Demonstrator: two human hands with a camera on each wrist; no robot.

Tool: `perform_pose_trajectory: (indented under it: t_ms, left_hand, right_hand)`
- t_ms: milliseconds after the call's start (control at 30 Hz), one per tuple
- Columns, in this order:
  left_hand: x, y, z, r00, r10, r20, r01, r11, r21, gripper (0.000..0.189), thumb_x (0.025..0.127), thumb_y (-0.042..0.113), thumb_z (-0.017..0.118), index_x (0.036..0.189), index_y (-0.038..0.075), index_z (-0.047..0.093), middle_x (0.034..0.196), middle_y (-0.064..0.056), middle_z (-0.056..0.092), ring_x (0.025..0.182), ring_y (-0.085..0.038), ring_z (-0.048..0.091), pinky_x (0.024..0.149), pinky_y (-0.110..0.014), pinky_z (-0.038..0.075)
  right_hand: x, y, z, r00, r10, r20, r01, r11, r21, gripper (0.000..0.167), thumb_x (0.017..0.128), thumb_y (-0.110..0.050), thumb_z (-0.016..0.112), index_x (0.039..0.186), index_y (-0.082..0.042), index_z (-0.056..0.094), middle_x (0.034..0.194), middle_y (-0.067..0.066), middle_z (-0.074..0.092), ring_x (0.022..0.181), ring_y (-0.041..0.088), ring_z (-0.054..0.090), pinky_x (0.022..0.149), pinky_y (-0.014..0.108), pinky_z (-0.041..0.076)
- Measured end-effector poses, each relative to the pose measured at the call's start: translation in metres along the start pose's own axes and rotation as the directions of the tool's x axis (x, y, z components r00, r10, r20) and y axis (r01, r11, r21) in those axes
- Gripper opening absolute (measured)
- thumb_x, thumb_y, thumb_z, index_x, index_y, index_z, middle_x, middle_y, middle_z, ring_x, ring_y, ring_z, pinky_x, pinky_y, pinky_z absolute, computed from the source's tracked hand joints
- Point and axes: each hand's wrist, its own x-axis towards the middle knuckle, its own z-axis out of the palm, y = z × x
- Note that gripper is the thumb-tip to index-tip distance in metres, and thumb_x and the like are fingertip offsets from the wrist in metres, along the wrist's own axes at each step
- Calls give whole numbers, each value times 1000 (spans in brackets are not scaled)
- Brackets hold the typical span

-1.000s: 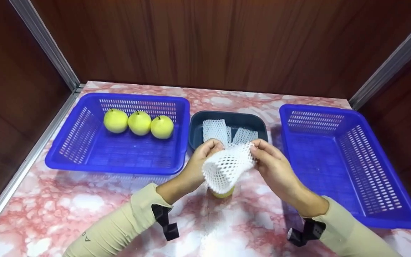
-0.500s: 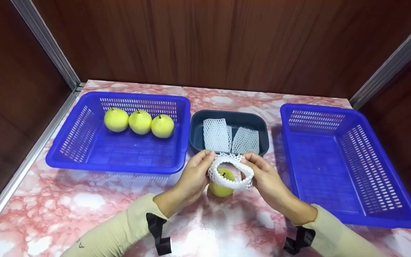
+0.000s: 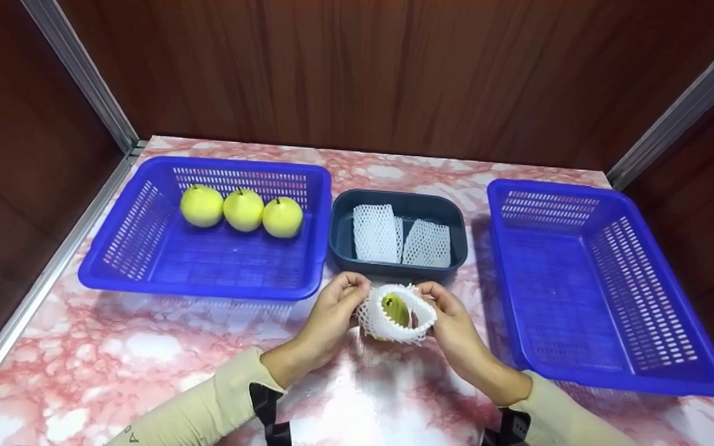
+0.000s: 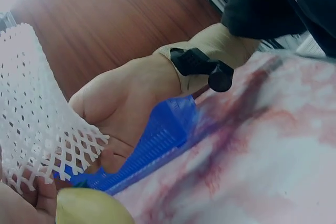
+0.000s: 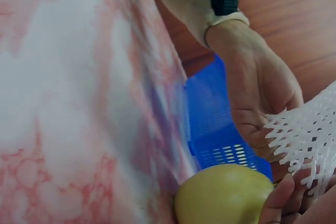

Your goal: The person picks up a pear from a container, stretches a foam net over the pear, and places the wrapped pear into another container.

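Note:
A white foam net sleeve (image 3: 388, 325) surrounds a yellow-green pear (image 3: 394, 310) on the table, and the stem end shows through its open top. My left hand (image 3: 332, 310) pinches the sleeve's left side. On the opposite side my right hand (image 3: 456, 328) grips the edge between thumb and fingers. In the left wrist view the net (image 4: 37, 108) spreads above the pear (image 4: 92, 207), with the right hand (image 4: 126, 98) behind it. The right wrist view shows the pear (image 5: 223, 195) beside the net's lower edge (image 5: 304, 140).
At the left, a blue basket (image 3: 208, 288) holds three pears (image 3: 243, 210). A dark box (image 3: 397, 269) with several folded foam nets (image 3: 375, 234) stands behind the hands. Another blue basket (image 3: 568, 297) stands on the right, on the red-and-white marbled table (image 3: 146, 371).
Both hands have come down and nearer with the foam net. Its opening, first tilted above the pear, now faces up around it.

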Motion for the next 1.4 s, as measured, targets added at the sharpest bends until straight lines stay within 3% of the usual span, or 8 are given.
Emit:
perform_pose_trajectory:
  t_ms: [167,433,667,833,1100,1400]
  left_hand:
    - [4,-13,-4,997,81,-12,-79,990,117,11,105,7,50,107,-3,54,90,-1,62,84,-10,59,76,-22,50]
    - [15,-26,-11,986,163,-32,-151,961,234,17,104,5,53,104,-10,62,100,-6,64,93,-13,57,81,-23,51]
    - [20,-35,-20,965,263,3,-249,910,332,15,102,3,54,98,-8,64,95,-6,66,90,-9,57,80,-21,51]
    - [22,-37,-23,971,237,21,-229,907,352,12,99,-5,54,100,-11,64,95,-9,66,88,-10,57,77,-21,50]
    - [26,-40,-25,971,239,23,-224,865,449,13,98,-7,54,99,-8,67,94,-12,66,84,-12,55,73,-22,50]
    - [35,-46,-31,966,247,73,-249,824,509,9,97,-7,55,95,-7,63,81,0,56,75,-10,51,66,-20,45]
  right_hand:
    - [5,9,1,999,27,-23,-26,999,19,8,106,-13,52,102,-7,56,83,4,61,68,14,63,60,26,54]
    - [17,23,-2,998,1,-66,-4,999,-44,10,105,-8,50,100,-4,56,74,3,59,63,12,56,55,22,49]
    - [19,31,-3,999,18,-44,-22,995,-99,9,104,-5,46,104,-2,54,74,4,61,61,12,58,52,23,50]
    - [18,33,-4,998,9,-58,-17,990,-140,9,106,-9,48,104,-2,53,73,4,61,60,13,59,50,25,52]
    - [19,38,-8,997,-35,-72,13,959,-282,15,102,3,44,109,0,57,74,2,55,63,13,51,50,24,43]
    - [25,42,-12,997,-66,-38,51,948,-313,16,102,4,44,110,3,57,90,6,65,80,14,58,73,24,49]
